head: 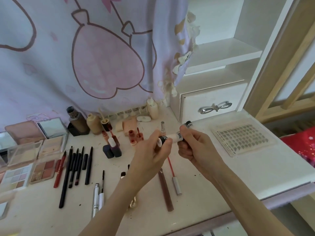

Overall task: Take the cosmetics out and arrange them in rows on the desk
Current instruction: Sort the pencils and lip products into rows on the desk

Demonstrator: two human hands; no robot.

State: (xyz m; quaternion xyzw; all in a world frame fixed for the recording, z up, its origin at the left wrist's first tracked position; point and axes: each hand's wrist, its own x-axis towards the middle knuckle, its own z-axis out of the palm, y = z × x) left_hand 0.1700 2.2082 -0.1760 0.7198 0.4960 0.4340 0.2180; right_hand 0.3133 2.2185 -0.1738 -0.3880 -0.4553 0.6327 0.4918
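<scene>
Head: both hands' grip on tube (173, 137)

Bright, soft daylight, flat, shadows under the hands faint. No hard glare, mild sheen on desk (255, 167). Wide-angle bend at edges: shelf unit (221, 53) leans. Slightly soft overall, corners blurrier, curtain (85, 57) washed out.

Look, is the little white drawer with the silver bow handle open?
No, the white drawer sits closed, its front with the silver bow handle flush against the white cabinet frame.
</scene>
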